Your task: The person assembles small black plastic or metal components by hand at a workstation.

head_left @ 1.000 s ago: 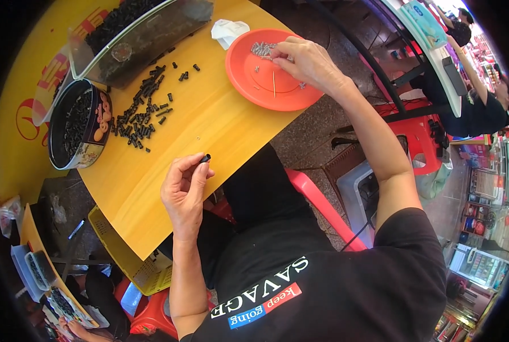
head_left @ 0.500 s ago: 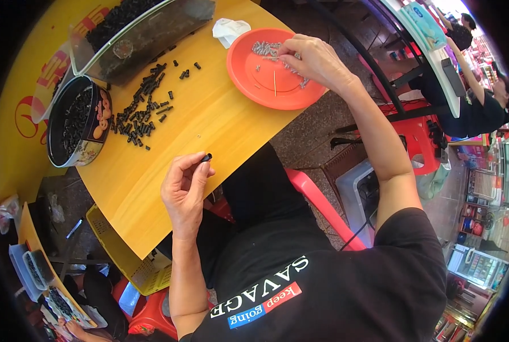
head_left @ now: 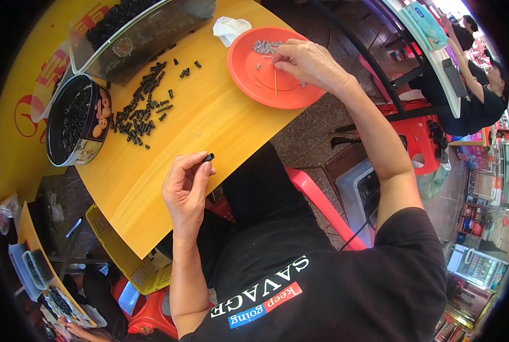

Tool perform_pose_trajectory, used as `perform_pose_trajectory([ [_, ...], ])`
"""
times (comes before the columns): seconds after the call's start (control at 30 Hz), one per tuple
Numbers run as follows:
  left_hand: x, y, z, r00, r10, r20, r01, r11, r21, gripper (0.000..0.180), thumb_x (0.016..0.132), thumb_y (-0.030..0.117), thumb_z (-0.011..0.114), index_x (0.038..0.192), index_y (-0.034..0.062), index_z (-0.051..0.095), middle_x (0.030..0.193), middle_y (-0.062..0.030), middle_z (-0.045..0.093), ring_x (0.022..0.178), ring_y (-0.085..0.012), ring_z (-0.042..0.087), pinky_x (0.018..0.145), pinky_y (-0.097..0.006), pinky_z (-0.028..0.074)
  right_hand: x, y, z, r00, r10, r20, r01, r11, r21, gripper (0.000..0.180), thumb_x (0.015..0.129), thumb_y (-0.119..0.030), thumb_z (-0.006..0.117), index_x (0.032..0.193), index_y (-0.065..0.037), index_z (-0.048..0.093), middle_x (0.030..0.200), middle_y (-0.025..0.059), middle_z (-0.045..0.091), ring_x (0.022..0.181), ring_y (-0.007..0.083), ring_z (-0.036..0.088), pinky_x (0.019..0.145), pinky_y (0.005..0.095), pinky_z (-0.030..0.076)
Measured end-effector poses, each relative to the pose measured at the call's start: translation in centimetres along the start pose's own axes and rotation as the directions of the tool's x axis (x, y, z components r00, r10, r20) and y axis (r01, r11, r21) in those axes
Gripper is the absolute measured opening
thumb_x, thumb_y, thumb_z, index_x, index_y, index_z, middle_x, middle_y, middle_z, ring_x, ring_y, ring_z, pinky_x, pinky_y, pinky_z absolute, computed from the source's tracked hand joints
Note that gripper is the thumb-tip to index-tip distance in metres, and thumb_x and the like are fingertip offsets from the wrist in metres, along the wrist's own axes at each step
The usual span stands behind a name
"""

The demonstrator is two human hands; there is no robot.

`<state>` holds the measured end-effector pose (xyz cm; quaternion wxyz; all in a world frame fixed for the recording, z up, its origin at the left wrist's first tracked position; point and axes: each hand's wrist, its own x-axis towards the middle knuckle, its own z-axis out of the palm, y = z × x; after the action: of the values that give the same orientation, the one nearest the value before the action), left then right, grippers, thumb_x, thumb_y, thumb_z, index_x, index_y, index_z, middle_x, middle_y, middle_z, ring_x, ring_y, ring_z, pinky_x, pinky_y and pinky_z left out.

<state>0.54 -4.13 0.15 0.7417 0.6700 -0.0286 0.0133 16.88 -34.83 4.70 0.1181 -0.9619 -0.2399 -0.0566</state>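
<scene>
In my left hand (head_left: 185, 191), thumb and fingers pinch a small black tubular piece (head_left: 209, 157) just beyond the table's near edge. My right hand (head_left: 305, 64) reaches over the red plate (head_left: 248, 85), its fingertips pinched together beside the upper end of a thin wooden stick (head_left: 275, 82). What those fingers hold, if anything, I cannot make out. Small silver coil springs (head_left: 264, 47) are heaped near the far rim of the plate. Many loose black tubular pieces (head_left: 140, 117) lie scattered on the wooden table (head_left: 169, 188), left of the plate.
A round tin (head_left: 97, 122) and a big clear bin (head_left: 151, 43), both holding black pieces, stand at the far left. Crumpled white tissue (head_left: 230, 29) touches the plate. A yellow crate (head_left: 132, 259) sits below the table. Another person (head_left: 479, 100) is at the far right.
My right hand has shifted slightly left and down on the plate, toward the wooden stick's upper end. The left hand keeps the black piece in nearly the same place.
</scene>
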Motion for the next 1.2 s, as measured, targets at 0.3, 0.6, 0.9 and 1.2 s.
perform_pose_trajectory([
  [0.3,0.0,0.0,0.0,1.0,-0.004,0.0,0.004,1.0,0.002,0.014,0.092,-0.006,0.061,0.106,-0.0028,0.064,0.101,-0.0065,0.059,0.083,-0.0112,0.062,0.076,-0.025,0.054,0.1,-0.4,0.6,0.999,0.017,-0.043,-0.021,0.996,-0.088,0.017,0.088,-0.021,0.065,0.095,-0.007,0.07,0.094,0.0092,0.066,0.087,0.0295,0.066,0.077,0.0397,0.052],
  [0.6,0.0,0.1,0.0,1.0,0.011,0.009,-0.011,1.0,-0.001,0.014,0.092,-0.005,0.062,0.106,-0.0026,0.064,0.1,-0.0062,0.059,0.082,-0.0115,0.062,0.075,-0.024,0.052,-0.1,-0.2,1.1,0.994,0.002,-0.111,-0.012,0.997,-0.083,0.015,0.087,-0.019,0.065,0.096,-0.009,0.071,0.093,0.0079,0.066,0.087,0.0284,0.066,0.076,0.0383,0.053],
  [0.9,0.1,0.4,-0.3,0.999,-0.03,0.01,0.031,0.993,-0.112,0.015,0.093,-0.004,0.062,0.108,-0.0024,0.064,0.1,-0.0054,0.06,0.083,-0.0114,0.062,0.076,-0.023,0.051,0.1,-0.7,0.1,0.993,0.047,-0.109,-0.043,0.998,0.041,0.017,0.085,-0.019,0.069,0.096,-0.005,0.068,0.087,0.0069,0.068,0.076,0.0205,0.067,0.068,0.0335,0.053],
  [1.2,-0.2,0.4,-0.8,0.998,-0.054,-0.02,0.05,0.985,-0.167,0.015,0.093,-0.002,0.062,0.108,-0.0025,0.064,0.099,-0.0053,0.062,0.083,-0.0118,0.063,0.077,-0.023,0.05,-1.5,-5.1,-2.4,0.982,0.161,0.094,-0.154,0.412,0.898,0.012,0.086,-0.004,0.07,0.095,0.001,0.065,0.08,0.0002,0.061,0.064,0.003,0.053,0.055,0.0188,0.041],
])
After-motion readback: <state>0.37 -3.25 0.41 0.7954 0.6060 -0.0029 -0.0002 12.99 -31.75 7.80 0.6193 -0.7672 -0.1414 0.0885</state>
